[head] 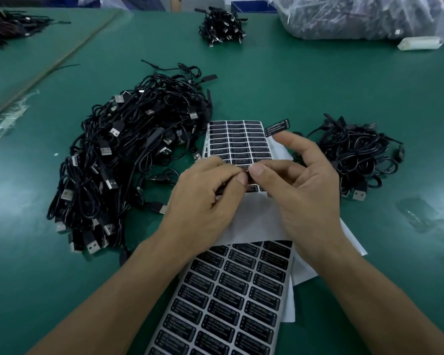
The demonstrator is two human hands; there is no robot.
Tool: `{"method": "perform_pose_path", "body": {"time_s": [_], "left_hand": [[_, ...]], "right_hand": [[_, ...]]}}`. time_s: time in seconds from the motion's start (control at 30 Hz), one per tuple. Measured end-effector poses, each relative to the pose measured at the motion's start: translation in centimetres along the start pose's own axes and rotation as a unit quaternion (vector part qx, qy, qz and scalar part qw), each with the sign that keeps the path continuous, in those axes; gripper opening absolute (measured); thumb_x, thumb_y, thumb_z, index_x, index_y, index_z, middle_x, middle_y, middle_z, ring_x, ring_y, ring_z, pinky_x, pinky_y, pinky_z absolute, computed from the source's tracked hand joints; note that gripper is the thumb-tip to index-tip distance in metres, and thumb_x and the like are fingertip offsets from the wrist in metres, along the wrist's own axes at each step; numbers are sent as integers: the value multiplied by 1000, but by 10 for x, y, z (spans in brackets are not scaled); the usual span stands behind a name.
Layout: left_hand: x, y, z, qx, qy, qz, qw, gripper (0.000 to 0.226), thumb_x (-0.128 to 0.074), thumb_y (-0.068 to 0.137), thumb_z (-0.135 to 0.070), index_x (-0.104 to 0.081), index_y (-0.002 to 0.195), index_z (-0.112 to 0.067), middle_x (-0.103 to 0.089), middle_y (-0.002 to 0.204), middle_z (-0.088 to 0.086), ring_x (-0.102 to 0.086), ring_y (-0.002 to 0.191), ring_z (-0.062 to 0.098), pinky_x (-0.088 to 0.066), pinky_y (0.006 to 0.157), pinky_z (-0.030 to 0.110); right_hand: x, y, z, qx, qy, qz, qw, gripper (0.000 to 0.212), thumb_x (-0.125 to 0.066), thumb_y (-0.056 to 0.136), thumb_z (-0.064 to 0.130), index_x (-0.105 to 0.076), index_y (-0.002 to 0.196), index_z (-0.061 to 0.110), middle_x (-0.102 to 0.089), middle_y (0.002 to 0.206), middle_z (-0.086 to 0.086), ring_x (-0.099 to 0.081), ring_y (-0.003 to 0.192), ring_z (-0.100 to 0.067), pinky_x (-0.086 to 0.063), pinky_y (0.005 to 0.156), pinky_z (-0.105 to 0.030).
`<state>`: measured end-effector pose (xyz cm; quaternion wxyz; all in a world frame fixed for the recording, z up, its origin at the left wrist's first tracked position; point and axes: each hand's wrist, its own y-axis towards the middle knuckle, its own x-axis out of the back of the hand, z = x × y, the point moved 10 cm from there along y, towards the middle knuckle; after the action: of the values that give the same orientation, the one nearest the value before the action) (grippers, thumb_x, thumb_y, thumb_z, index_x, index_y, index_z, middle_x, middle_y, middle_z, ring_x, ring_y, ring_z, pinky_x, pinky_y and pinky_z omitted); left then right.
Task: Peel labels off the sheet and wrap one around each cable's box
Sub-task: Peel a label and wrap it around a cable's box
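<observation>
Both hands meet over a white sheet of black labels (239,139) in the middle of the green table. My left hand (205,193) grips a small black cable box (222,190), mostly hidden under its fingers. The thumb and forefinger of my right hand (300,183) pinch at the same spot, against the left thumb. A single peeled black label (277,127) sticks to a raised fingertip of my right hand. A second label sheet (231,298) lies near me, under my forearms.
A large heap of black USB cables (128,155) lies to the left and a smaller pile (356,155) to the right. Another cable bundle (222,26) sits far back, beside a plastic bag of cables (356,16). Blank backing paper (256,221) lies under my hands.
</observation>
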<state>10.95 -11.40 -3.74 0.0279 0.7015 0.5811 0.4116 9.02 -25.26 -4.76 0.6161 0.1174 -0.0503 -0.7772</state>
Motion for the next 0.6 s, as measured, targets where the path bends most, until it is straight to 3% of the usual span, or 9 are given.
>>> {"method": "perform_pose_path", "body": {"time_s": [0.07,0.13,0.2,0.37,0.5,0.6], "left_hand": [[3,0,3,18,12,-12,1000,20,-56,96,-21,-75,94,-15,-59,82,-6,-56,76,7,-43,66,17],[6,-1,5,30,12,-30,999,15,-62,92,-19,-75,96,-15,-62,85,-7,-58,76,5,-42,67,12],[8,-1,5,32,2,-35,999,10,-66,90,-19,-75,91,-16,-65,83,-10,-61,76,5,-45,68,15],[4,-1,10,62,9,9,998,14,-66,88,-32,-77,84,-23,-69,74,-13,-64,74,10,-53,65,37],[-1,-2,16,80,2,26,996,18,-63,89,-35,-76,81,-26,-68,70,-11,-63,67,12,-51,59,36],[0,-5,29,127,-38,8,991,17,-65,93,-36,-74,80,-28,-65,63,-9,-55,54,7,-43,48,26]], "right_hand": [[4,2,-2,-1,-5,-10,1000,47,-77,84,6,-55,116,32,-76,80,6,-72,77,-4,-53,71,-14],[7,3,-2,4,-11,-17,1000,47,-78,84,7,-55,115,33,-76,80,5,-72,77,-5,-54,72,-14],[8,4,-2,11,-17,-19,1000,46,-78,83,8,-56,114,34,-76,79,5,-72,77,-6,-54,72,-15],[7,5,-2,20,-29,-15,999,48,-78,84,7,-56,113,38,-76,78,5,-73,76,-8,-54,72,-16],[6,4,-4,17,-49,-19,998,43,-77,87,13,-56,112,40,-76,83,6,-72,78,-8,-55,72,-19],[16,3,-1,24,-52,-70,996,19,-73,90,22,-65,102,34,-72,81,10,-66,73,-4,-51,68,-20]]}}
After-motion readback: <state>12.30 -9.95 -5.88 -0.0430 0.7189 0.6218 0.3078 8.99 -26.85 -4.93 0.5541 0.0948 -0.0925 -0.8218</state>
